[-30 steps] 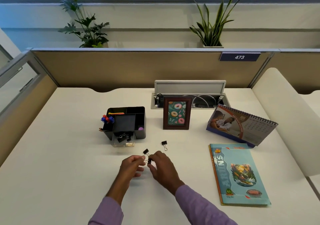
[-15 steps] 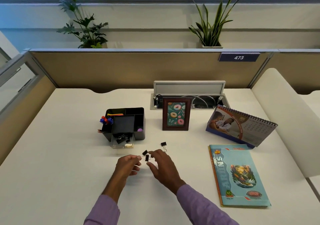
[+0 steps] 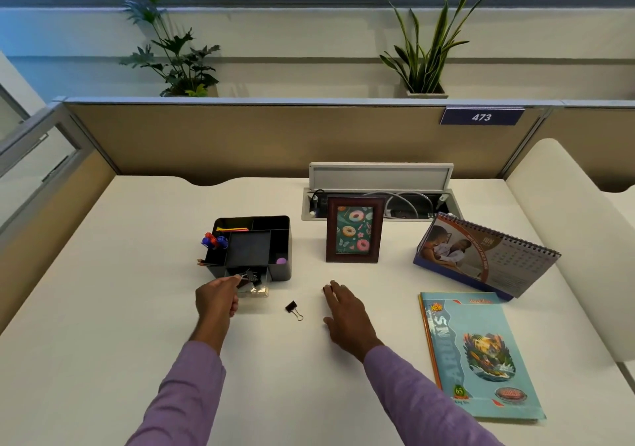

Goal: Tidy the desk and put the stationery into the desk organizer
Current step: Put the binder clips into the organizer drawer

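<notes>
Hands have split since the earlier frame: they were together over a clip mid-worktop, now well apart. Left hand (image 3: 217, 297) has gone to the clear drawer (image 3: 256, 287) at the front of the organizer (image 3: 254, 246) and pinches a binder clip (image 3: 248, 276) by its wire handle, right over the drawer. More clips are in the drawer; can't count them.

Right hand (image 3: 343, 308) has moved right and forward, fingers extended and relaxed, palm down on the worktop (image 3: 103, 308). A dark bit shows at its fingertips, probably the clip that lay there earlier, mostly hidden; can't tell if it's touching it.

One loose clip (image 3: 292, 308) lies on the worktop between the hands, touching neither, just in front-right of the drawer.

Organizer is black, multi-compartment, left of centre. Pens (image 3: 214, 240) in the left slot, orange/yellow items in the back slot, a purple item (image 3: 281, 260) in the right slot.

Photo frame (image 3: 354, 233) stands upright right of the organizer. Desk calendar (image 3: 488, 256) further right, tilted. Notebook (image 3: 481, 353) flat in front of it.
</notes>
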A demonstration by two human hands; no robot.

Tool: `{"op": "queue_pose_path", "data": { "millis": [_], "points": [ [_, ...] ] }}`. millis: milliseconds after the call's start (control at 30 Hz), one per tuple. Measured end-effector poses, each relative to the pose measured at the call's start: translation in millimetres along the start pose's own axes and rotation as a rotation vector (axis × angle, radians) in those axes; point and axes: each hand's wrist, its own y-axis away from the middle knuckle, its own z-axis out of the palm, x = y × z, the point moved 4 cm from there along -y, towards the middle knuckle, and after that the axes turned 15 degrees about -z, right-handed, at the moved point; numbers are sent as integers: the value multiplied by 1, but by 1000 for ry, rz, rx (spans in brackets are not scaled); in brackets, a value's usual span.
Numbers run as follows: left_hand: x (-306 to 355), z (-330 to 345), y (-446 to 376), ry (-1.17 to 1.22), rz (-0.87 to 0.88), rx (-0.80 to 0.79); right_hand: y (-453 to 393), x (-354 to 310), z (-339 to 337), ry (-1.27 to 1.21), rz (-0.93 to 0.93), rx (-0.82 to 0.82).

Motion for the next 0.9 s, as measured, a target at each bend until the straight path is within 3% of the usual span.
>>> {"op": "queue_pose_path", "data": {
  "millis": [300, 400, 667, 900],
  "points": [
    [2, 35, -5, 33, -217, -107, -5, 13, 11, 88, -9, -167],
    [1, 37, -4, 16, -215, -119, -2, 12, 13, 77, -27, -136],
    [-2, 17, 13, 30, -94, -34, 10, 10, 12, 118, -84, 20],
    [-26, 17, 48, -66, 197, -61, 24, 8, 17, 171, -66, -6]
  ]
}}
